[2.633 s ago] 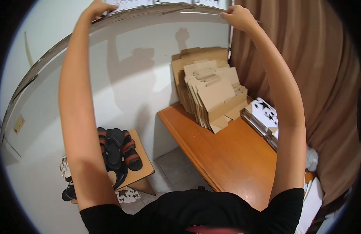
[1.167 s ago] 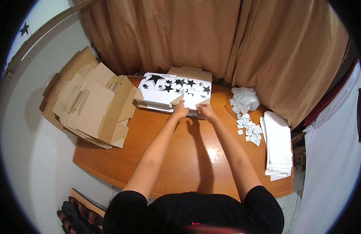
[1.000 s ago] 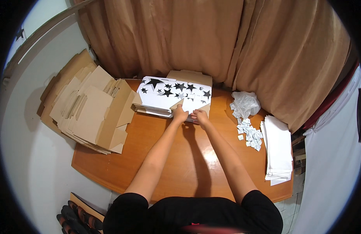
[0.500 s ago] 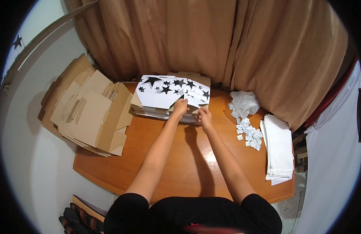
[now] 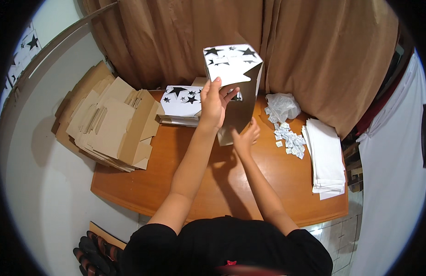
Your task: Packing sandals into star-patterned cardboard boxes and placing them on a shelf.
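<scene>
A flat cardboard box blank (image 5: 240, 103), white with black stars on one side and brown on the other, is raised upright above the table. Its starred top part bends over toward me. My left hand (image 5: 214, 105) grips its left edge, thumb up against the white face and fingers spread by the brown side. At the lower right edge, my right hand (image 5: 245, 138) has hold of the cardboard, thumb and fingers apart around it; part of that grip is hard to see. Behind my left hand lies a stack of similar starred blanks (image 5: 180, 106), partly hidden.
Plain brown folded cardboard (image 5: 102, 131) is piled at the table's left. On the right are a clear plastic bag (image 5: 283, 106), several small white packets (image 5: 290, 141) and a stack of white paper sheets (image 5: 324, 158). A brown curtain (image 5: 185, 41) hangs behind the wooden table (image 5: 190, 184).
One starred blank has come up off the stack and now stands upright in my hands. Both hands have shifted with it, the left one rising higher.
</scene>
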Action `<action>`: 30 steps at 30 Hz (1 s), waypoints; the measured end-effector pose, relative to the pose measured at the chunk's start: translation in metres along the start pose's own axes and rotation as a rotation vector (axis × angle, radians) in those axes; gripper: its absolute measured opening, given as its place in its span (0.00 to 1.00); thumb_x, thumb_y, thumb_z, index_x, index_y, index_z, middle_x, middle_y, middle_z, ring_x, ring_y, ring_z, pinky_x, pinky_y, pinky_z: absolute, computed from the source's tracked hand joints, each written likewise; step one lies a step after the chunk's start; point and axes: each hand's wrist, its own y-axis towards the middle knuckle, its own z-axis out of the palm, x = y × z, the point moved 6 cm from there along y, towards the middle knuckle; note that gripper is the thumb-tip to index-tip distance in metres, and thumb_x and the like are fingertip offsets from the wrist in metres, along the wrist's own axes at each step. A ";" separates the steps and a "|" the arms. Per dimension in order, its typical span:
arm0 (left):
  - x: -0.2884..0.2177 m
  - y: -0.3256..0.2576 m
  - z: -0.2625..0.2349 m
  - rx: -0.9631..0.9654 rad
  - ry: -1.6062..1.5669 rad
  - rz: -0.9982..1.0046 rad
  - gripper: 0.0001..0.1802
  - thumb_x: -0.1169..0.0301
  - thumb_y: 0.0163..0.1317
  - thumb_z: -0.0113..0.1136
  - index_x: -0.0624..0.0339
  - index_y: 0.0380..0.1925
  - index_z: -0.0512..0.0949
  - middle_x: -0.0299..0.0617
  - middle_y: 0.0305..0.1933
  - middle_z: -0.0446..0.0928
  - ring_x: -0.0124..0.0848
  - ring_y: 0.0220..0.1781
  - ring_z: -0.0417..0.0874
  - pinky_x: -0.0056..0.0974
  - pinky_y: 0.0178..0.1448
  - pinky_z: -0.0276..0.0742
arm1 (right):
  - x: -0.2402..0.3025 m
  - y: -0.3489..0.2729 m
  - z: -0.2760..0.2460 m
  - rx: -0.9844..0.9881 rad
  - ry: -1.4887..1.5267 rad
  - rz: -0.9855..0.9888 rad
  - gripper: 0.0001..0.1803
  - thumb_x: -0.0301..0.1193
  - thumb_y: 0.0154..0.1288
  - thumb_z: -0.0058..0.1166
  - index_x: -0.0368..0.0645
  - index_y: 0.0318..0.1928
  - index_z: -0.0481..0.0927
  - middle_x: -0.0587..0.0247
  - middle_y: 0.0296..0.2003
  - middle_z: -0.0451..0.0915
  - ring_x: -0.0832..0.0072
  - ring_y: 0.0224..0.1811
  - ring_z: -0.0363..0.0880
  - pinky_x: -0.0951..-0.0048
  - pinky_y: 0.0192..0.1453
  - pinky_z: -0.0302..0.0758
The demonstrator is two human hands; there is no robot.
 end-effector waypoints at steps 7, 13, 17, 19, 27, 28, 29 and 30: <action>-0.050 -0.085 -0.022 -0.024 -0.083 -0.117 0.26 0.59 0.61 0.48 0.61 0.56 0.63 0.47 0.56 0.68 0.43 0.60 0.67 0.48 0.62 0.66 | -0.064 -0.008 -0.089 -0.169 0.301 -0.117 0.10 0.25 0.56 0.56 0.40 0.40 0.78 0.55 0.42 0.74 0.65 0.43 0.74 0.68 0.46 0.70; -0.046 -0.137 -0.118 -0.161 -0.062 -0.282 0.23 0.58 0.63 0.46 0.62 0.53 0.66 0.47 0.57 0.68 0.43 0.59 0.69 0.43 0.55 0.71 | -0.090 -0.010 -0.146 -0.334 0.646 -0.341 0.09 0.15 0.58 0.48 0.34 0.38 0.78 0.53 0.42 0.78 0.71 0.46 0.76 0.71 0.52 0.71; -0.031 -0.196 -0.178 -0.401 -0.091 -0.387 0.18 0.56 0.65 0.43 0.60 0.41 0.68 0.46 0.54 0.70 0.40 0.58 0.71 0.41 0.53 0.73 | -0.086 -0.016 -0.146 -0.139 0.759 -0.218 0.09 0.17 0.60 0.49 0.34 0.42 0.77 0.57 0.42 0.78 0.75 0.46 0.75 0.76 0.50 0.70; -0.014 -0.223 -0.197 -0.524 -0.145 -0.458 0.15 0.56 0.65 0.43 0.56 0.33 0.68 0.45 0.52 0.72 0.40 0.57 0.72 0.42 0.52 0.74 | -0.104 -0.020 -0.133 0.013 0.710 -0.067 0.11 0.25 0.62 0.53 0.34 0.45 0.76 0.62 0.41 0.79 0.79 0.44 0.75 0.78 0.47 0.70; -0.008 -0.263 -0.194 -0.587 0.262 -0.396 0.24 0.51 0.65 0.41 0.59 0.48 0.66 0.48 0.59 0.63 0.42 0.63 0.63 0.45 0.64 0.57 | -0.124 -0.028 -0.078 0.319 0.617 0.122 0.14 0.31 0.65 0.49 0.35 0.48 0.74 0.65 0.36 0.78 0.82 0.36 0.74 0.78 0.41 0.70; -0.012 -0.257 -0.191 -0.470 0.560 -0.339 0.26 0.51 0.65 0.41 0.60 0.52 0.65 0.48 0.59 0.63 0.43 0.63 0.63 0.45 0.65 0.57 | -0.121 -0.025 -0.074 0.330 0.618 0.124 0.14 0.31 0.65 0.49 0.35 0.48 0.74 0.65 0.36 0.78 0.82 0.36 0.74 0.78 0.41 0.70; -0.016 -0.249 -0.174 -0.371 0.654 -0.367 0.22 0.59 0.62 0.50 0.61 0.52 0.67 0.47 0.58 0.64 0.42 0.62 0.65 0.44 0.64 0.58 | -0.122 -0.022 -0.072 0.379 0.553 0.179 0.14 0.31 0.64 0.50 0.35 0.47 0.74 0.63 0.36 0.78 0.80 0.36 0.74 0.77 0.40 0.71; -0.013 -0.245 -0.174 -0.370 0.653 -0.373 0.22 0.59 0.62 0.50 0.61 0.52 0.67 0.47 0.58 0.64 0.42 0.62 0.65 0.44 0.64 0.58 | -0.124 -0.020 -0.070 0.426 0.487 0.233 0.14 0.31 0.63 0.52 0.35 0.46 0.75 0.62 0.36 0.79 0.78 0.35 0.75 0.75 0.39 0.72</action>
